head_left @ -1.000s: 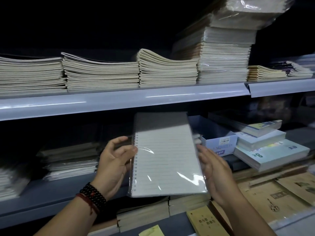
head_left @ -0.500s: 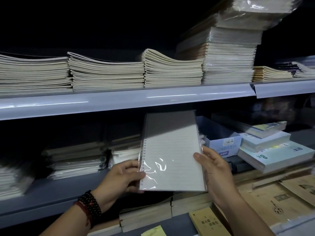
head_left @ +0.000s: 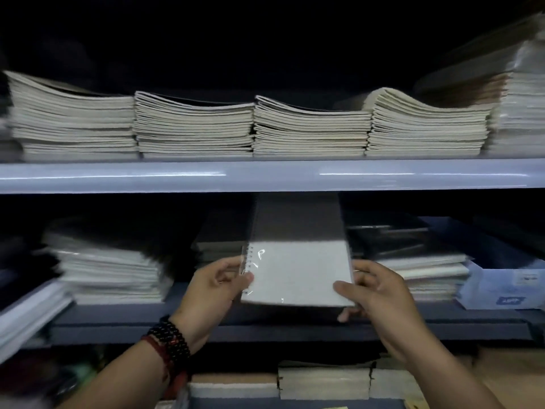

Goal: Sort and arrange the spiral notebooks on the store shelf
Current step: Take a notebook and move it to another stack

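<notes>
A white spiral notebook [head_left: 298,270] in clear plastic wrap reaches into the dark middle shelf [head_left: 265,317], its far half in shadow. My left hand [head_left: 215,286] pinches its near-left corner by the spiral binding. My right hand [head_left: 374,290] grips its near-right corner, thumb on top and fingers underneath. A darker stack of notebooks [head_left: 218,243] lies just left of it, and another stack [head_left: 413,261] lies to its right. A pale stack [head_left: 109,270] sits further left on the same shelf.
The upper shelf [head_left: 265,175] carries several stacks of thin exercise books [head_left: 191,125] and a tall wrapped pile [head_left: 519,107] at right. A blue box [head_left: 504,287] stands at the right of the middle shelf. Below are more notebooks [head_left: 324,382].
The view has swung left and closer. The notebook has gone deeper into the middle shelf, and both hands have slid to its near corners.
</notes>
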`<state>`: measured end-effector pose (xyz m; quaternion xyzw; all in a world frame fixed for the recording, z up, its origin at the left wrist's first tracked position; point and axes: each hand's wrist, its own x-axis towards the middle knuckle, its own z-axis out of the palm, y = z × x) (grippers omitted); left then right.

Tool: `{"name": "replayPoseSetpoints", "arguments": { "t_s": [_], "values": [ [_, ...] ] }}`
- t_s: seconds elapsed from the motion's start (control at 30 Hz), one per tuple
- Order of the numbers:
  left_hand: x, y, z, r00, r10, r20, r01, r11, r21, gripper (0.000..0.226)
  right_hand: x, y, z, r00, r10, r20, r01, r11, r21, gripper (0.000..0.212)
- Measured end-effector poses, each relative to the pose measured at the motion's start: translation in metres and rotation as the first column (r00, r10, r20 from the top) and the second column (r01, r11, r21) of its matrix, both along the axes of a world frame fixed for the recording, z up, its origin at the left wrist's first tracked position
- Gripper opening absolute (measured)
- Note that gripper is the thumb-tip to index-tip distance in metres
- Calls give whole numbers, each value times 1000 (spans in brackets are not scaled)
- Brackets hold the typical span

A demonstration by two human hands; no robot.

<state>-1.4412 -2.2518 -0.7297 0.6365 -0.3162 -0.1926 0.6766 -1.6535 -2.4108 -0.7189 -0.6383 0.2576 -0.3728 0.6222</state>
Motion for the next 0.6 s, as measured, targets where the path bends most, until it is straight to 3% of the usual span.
{"name": "replayPoseSetpoints", "arguments": {
  "t_s": [0.27, 0.37, 0.47, 0.6],
  "values": [
    [83, 98, 44, 903, 408, 137, -402, 913, -69, 14, 137, 72, 21, 989, 139, 52, -138, 990, -32, 13],
    [114, 131, 59, 857, 490, 159, -486, 871, -66, 11, 188, 98, 29, 979, 200, 26, -198, 978, -61, 18],
    [153, 158, 68, 842, 518, 153, -519, 854, -32, 28, 234, 120, 37, 970, 240, -48, -243, 966, -88, 28],
    [202, 176, 75, 802, 584, 125, -586, 810, -25, 22, 283, 136, 46, 948, 260, -185, -267, 963, -17, 37]
  ]
}}
